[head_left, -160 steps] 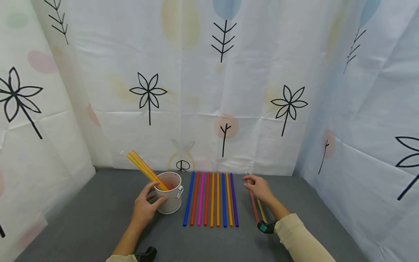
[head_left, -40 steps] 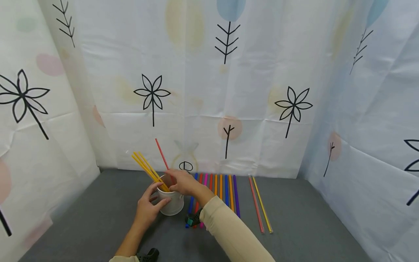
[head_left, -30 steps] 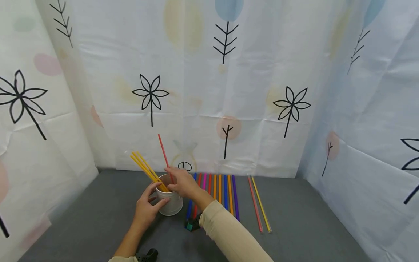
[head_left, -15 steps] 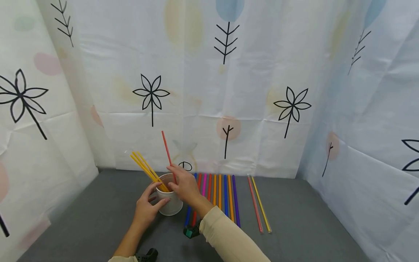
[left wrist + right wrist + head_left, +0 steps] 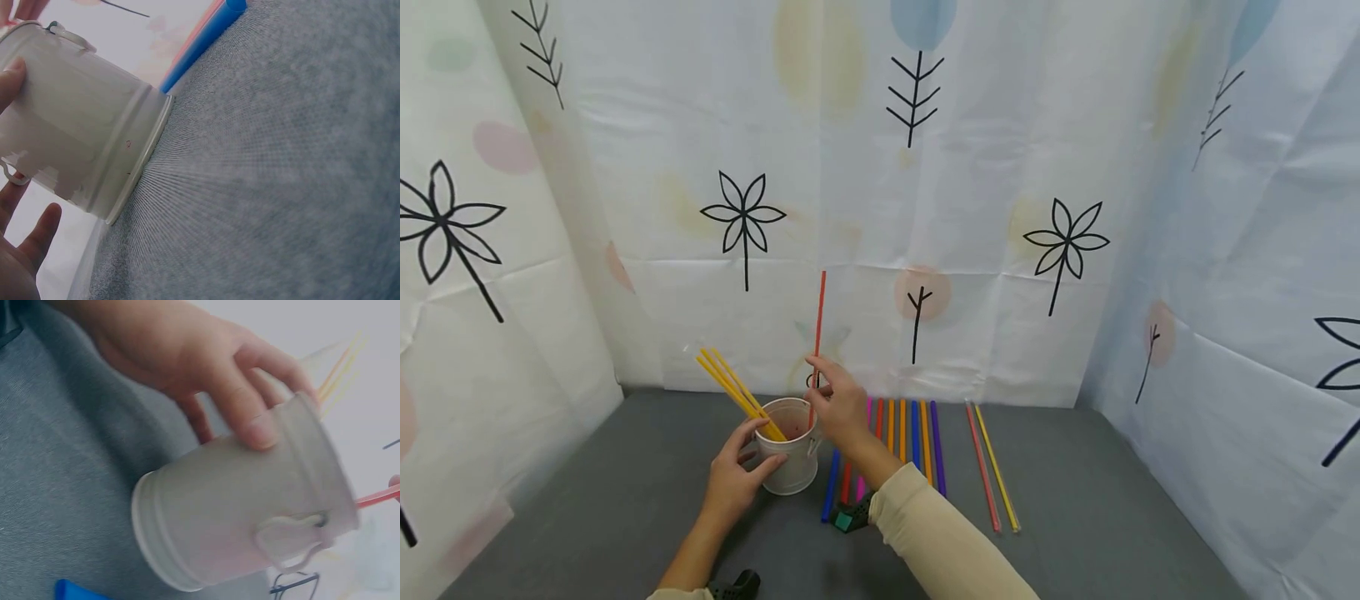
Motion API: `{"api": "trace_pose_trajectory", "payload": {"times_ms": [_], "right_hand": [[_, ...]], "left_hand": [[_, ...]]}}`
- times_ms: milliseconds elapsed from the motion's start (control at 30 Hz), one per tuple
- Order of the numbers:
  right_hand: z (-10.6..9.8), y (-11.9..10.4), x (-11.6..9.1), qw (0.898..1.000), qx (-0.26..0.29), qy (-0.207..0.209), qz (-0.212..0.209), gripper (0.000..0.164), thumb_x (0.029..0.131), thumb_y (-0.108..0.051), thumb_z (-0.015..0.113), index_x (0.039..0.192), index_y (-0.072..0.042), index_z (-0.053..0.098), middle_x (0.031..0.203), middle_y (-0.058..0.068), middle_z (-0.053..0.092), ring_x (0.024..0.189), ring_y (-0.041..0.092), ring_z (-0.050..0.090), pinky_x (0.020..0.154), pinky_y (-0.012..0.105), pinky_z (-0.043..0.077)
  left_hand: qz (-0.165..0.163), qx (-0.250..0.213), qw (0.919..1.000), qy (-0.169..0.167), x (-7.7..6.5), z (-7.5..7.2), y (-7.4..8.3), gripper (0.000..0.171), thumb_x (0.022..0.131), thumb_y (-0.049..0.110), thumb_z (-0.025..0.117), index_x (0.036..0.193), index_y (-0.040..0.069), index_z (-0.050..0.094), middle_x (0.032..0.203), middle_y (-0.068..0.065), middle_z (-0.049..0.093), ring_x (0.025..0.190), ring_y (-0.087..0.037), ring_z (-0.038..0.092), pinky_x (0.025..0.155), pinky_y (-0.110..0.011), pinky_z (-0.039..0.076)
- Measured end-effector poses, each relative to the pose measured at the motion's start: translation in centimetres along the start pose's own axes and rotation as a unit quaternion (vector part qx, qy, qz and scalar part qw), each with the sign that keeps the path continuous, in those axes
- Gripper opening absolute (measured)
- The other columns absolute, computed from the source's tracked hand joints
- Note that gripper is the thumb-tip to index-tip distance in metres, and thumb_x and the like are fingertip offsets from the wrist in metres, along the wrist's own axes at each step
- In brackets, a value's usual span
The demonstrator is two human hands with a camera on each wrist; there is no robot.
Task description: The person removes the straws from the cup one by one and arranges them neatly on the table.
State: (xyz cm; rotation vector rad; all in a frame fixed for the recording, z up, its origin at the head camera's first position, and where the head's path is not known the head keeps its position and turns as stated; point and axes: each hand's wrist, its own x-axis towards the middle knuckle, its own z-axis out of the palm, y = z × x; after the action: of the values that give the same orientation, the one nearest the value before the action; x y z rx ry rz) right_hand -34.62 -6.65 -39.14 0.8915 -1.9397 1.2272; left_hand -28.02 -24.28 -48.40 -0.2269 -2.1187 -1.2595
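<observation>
A small white metal bucket (image 5: 790, 475) stands on the grey table. My left hand (image 5: 733, 475) grips its left side, thumb in front and fingers toward the rim; the right wrist view also shows this left hand (image 5: 206, 369) on the bucket wall. Several yellow straws (image 5: 730, 385) in clear wrap lean leftward out of the bucket. My right hand (image 5: 842, 408) pinches a red straw (image 5: 820, 308) above the bucket's right rim. That straw stands nearly upright, its lower end inside the bucket; in the right wrist view the red straw (image 5: 375, 499) comes out past the rim.
Right of the bucket lies a row of thick straws, including a blue straw (image 5: 831, 487) and a purple straw (image 5: 938, 450), partly under my right forearm. Farther right lie a wrapped red straw (image 5: 983, 467) and a wrapped yellow straw (image 5: 998, 467). Patterned white curtains (image 5: 820, 208) surround the table.
My right hand has left the straws at the right and grips a red straw at the bucket. This straw has swung upright, rising and shifting right. The left hand stays on the bucket.
</observation>
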Motion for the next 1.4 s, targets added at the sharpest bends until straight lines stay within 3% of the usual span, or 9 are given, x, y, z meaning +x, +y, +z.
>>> {"api": "trace_pose_trajectory", "payload": {"times_ms": [267, 467, 667, 833, 1033, 1167, 1400], "right_hand": [[-2.1, -1.1, 1.4, 0.995, 0.068, 0.043, 0.052, 0.052, 0.086, -0.001, 0.071, 0.134, -0.017, 0.059, 0.13, 0.002, 0.061, 0.075, 0.009, 0.07, 0.054, 0.021, 0.053], [-3.7, -1.1, 2.2, 0.99, 0.104, 0.05, 0.08, 0.056, 0.089, -0.001, 0.068, 0.138, -0.023, 0.054, 0.13, -0.001, 0.061, 0.074, 0.013, 0.07, 0.039, 0.022, 0.039], [-5.9, -1.3, 2.2, 0.987, 0.127, 0.052, 0.078, 0.056, 0.088, 0.006, 0.067, 0.138, -0.013, 0.053, 0.119, 0.014, 0.064, 0.069, 0.028, 0.07, 0.04, 0.019, 0.039], [-8.5, -2.3, 2.0, 0.991, 0.105, 0.035, 0.076, 0.054, 0.088, 0.011, 0.063, 0.138, -0.003, 0.051, 0.111, 0.022, 0.064, 0.07, 0.036, 0.068, 0.047, 0.021, 0.045], [-10.3, 1.1, 1.2, 0.99, 0.089, 0.028, 0.102, 0.057, 0.088, 0.009, 0.064, 0.14, -0.011, 0.051, 0.105, 0.017, 0.065, 0.068, 0.028, 0.068, 0.054, 0.03, 0.055], [-11.3, 3.7, 0.4, 0.988, 0.081, 0.023, 0.129, 0.058, 0.089, 0.005, 0.066, 0.141, -0.017, 0.05, 0.104, 0.017, 0.065, 0.069, 0.023, 0.069, 0.054, 0.028, 0.054], [-14.0, 5.1, -1.2, 0.981, 0.066, 0.012, 0.181, 0.064, 0.087, 0.007, 0.066, 0.144, -0.017, 0.047, 0.102, 0.016, 0.065, 0.071, 0.032, 0.067, 0.056, 0.031, 0.053]], "left_hand": [[-0.006, 0.004, 1.0, 0.001, -0.1, 0.0, 0.1, 0.061, 0.077, 0.017, 0.084, 0.13, 0.013, 0.055, 0.141, -0.018, 0.048, 0.117, -0.039, 0.054, 0.088, -0.058, 0.05], [-0.011, 0.003, 0.9999, 0.0, -0.2, 0.0, 0.3, 0.061, 0.077, 0.016, 0.084, 0.13, 0.012, 0.055, 0.141, -0.018, 0.049, 0.117, -0.038, 0.054, 0.09, -0.057, 0.049], [-0.018, 0.001, 0.9998, -0.002, -0.3, 0.0, 0.3, 0.061, 0.077, 0.016, 0.084, 0.13, 0.012, 0.055, 0.141, -0.018, 0.049, 0.117, -0.038, 0.054, 0.09, -0.057, 0.049], [-0.019, 0.0, 0.9998, -0.001, -0.2, 0.0, 0.2, 0.06, 0.078, 0.017, 0.084, 0.13, 0.013, 0.055, 0.141, -0.017, 0.048, 0.117, -0.038, 0.054, 0.09, -0.057, 0.049], [-0.015, 0.0, 0.9999, -0.003, -0.1, 0.0, 0.0, 0.06, 0.078, 0.017, 0.084, 0.13, 0.013, 0.055, 0.142, -0.017, 0.048, 0.118, -0.038, 0.053, 0.09, -0.056, 0.049], [-0.011, -0.003, 0.9999, -0.002, -0.2, 0.0, 0.0, 0.059, 0.078, 0.016, 0.083, 0.13, 0.013, 0.055, 0.142, -0.017, 0.048, 0.118, -0.039, 0.053, 0.09, -0.058, 0.049], [-0.01, -0.007, 0.9999, -0.001, -0.1, 0.0, 0.0, 0.06, 0.077, 0.015, 0.084, 0.13, 0.013, 0.055, 0.142, -0.017, 0.048, 0.119, -0.039, 0.053, 0.09, -0.058, 0.049]]}}
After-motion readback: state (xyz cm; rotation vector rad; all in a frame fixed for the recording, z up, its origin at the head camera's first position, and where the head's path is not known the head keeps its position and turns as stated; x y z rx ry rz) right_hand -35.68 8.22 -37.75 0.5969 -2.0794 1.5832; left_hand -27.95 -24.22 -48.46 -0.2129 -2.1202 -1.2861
